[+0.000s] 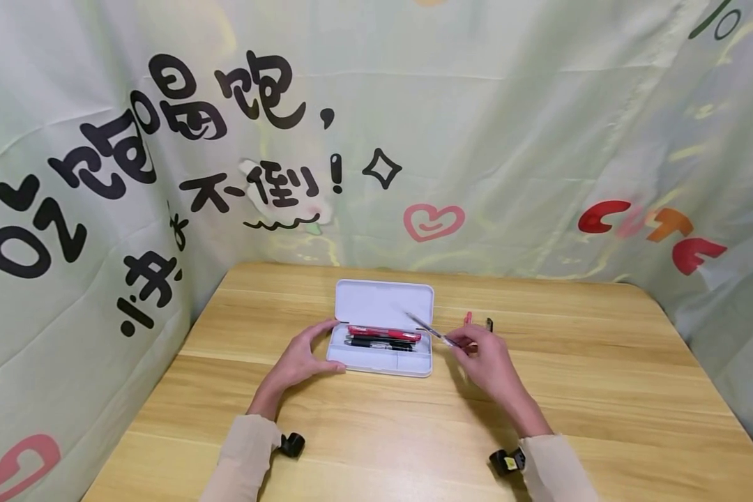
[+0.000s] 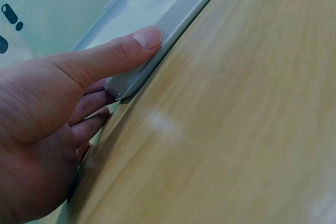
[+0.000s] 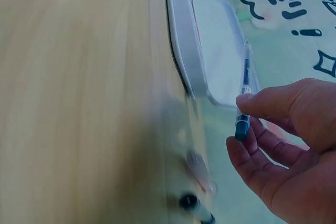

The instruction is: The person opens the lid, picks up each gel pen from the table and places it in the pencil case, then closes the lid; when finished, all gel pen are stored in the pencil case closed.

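1. Printed fabric (image 1: 508, 139) borders the wood-grain surface (image 1: 376, 432) left, rear and right.
2. Left hand (image 1: 298, 357) grips the open case (image 1: 367, 359) on the surface.
3. Stored pens (image 1: 384, 333) lie inside.
4. Right hand (image 1: 488, 359) pinches a raised clear pen (image 1: 433, 331).
5. Loose pens (image 1: 467, 318) lie beyond.

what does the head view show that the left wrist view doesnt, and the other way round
Only the head view: the right hand pinching a slim clear-barrelled pen, and the red pen and dark pens inside the pale rectangular hinged case.

Only the left wrist view: the lower fingertips of the left hand.

Both: that hand's thumb on the case, the light wooden table, the pink heart on pale cloth.
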Available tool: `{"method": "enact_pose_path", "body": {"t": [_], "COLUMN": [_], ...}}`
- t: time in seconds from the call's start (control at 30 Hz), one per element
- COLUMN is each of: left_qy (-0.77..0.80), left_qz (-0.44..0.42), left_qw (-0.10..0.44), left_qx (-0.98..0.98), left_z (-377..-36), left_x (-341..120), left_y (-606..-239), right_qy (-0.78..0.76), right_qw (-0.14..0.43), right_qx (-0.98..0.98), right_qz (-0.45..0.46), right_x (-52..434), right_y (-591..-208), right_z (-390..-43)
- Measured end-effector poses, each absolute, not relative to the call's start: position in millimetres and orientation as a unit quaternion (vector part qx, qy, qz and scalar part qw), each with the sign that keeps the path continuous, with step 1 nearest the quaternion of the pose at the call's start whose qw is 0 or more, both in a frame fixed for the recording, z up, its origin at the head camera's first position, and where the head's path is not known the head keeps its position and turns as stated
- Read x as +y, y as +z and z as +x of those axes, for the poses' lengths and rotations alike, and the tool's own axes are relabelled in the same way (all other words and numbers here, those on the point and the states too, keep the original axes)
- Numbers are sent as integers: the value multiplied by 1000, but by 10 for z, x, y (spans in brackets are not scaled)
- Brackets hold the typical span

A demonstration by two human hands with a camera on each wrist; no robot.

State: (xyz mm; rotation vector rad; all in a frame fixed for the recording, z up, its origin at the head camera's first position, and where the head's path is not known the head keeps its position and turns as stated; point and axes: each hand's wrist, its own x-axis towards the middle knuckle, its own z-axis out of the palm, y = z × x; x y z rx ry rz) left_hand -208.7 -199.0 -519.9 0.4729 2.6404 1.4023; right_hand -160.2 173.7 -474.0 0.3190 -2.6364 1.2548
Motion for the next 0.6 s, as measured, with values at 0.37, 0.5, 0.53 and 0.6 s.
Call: {"method": "enact_pose_path", "body": {"t": [0.37, 0.5, 0.53, 0.6], "left_qy": [466, 466, 466, 464], "left_qz": [151, 151, 151, 155], "left_qw": [63, 66, 66, 63], "left_qx": [869, 869, 869, 870], "left_z": [-2084, -2087, -2089, -2092], "left_x": [-1998, -1995, -1993, -1987], "left_y": [-5194, -5198, -5200, -5199], "right_qy": [424, 398, 391, 381], "right_qw": [90, 78, 76, 72], "right_qx": [-887, -900, -902, -906], "right_qz": [156, 163, 165, 168], "right_x": [1347, 1207, 1176, 1122], "right_y": [-4822, -4844, -4850, -4858], "right_z": [-1804, -1858, -1870, -1891]}}
